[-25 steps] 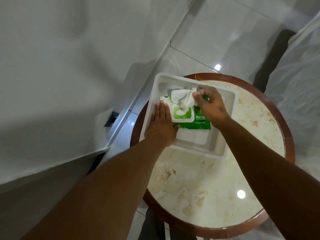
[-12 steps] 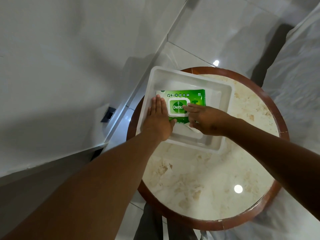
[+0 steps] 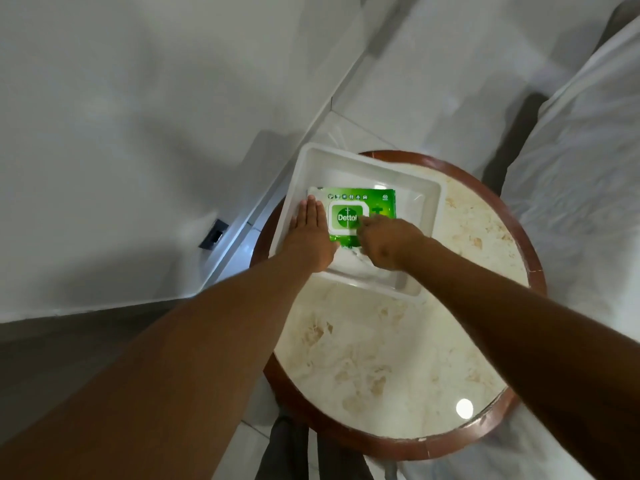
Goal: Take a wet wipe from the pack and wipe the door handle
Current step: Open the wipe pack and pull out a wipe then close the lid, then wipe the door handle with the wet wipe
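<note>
Under my flat left hand (image 3: 308, 237), fingers together and straight, lies the green wipe pack (image 3: 360, 197) in the white tray (image 3: 429, 216) on the round worktop (image 3: 398, 358). My right hand (image 3: 388, 242) presses its fingertips on the closed lid (image 3: 346, 216); a white wipe (image 3: 360, 252) peeks beneath its curled fingers.

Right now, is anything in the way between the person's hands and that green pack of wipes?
Nothing visible. The left hand lies flat on the wipe pack in the white tray, and the right hand touches its closed lid. The door handle is not in view.
</note>
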